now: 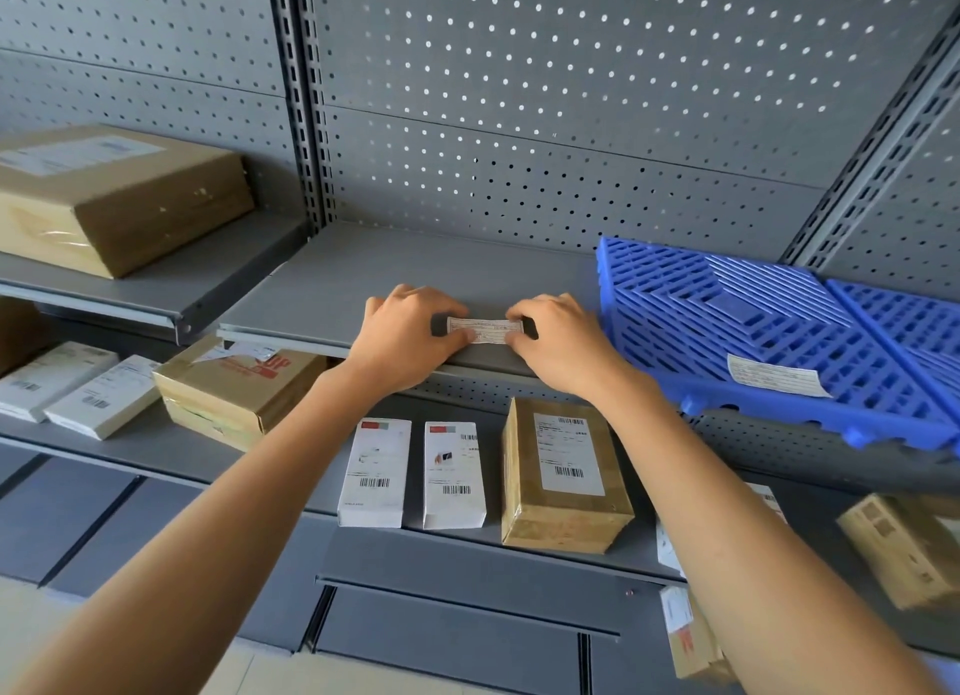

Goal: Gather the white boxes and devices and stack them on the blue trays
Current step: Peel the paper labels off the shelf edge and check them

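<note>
Together, left hand [410, 333] and right hand [558, 338] pinch a paper label [484, 329] with curled fingers.

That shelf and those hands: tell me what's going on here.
A person stands at a grey shelf and holds a small dark item with a white label on its front edge, the left hand and right hand each pinching an end. Blue trays lie to the right on the same shelf, with nothing stacked on them. Two white boxes stand on the shelf below, beside a brown parcel.
</note>
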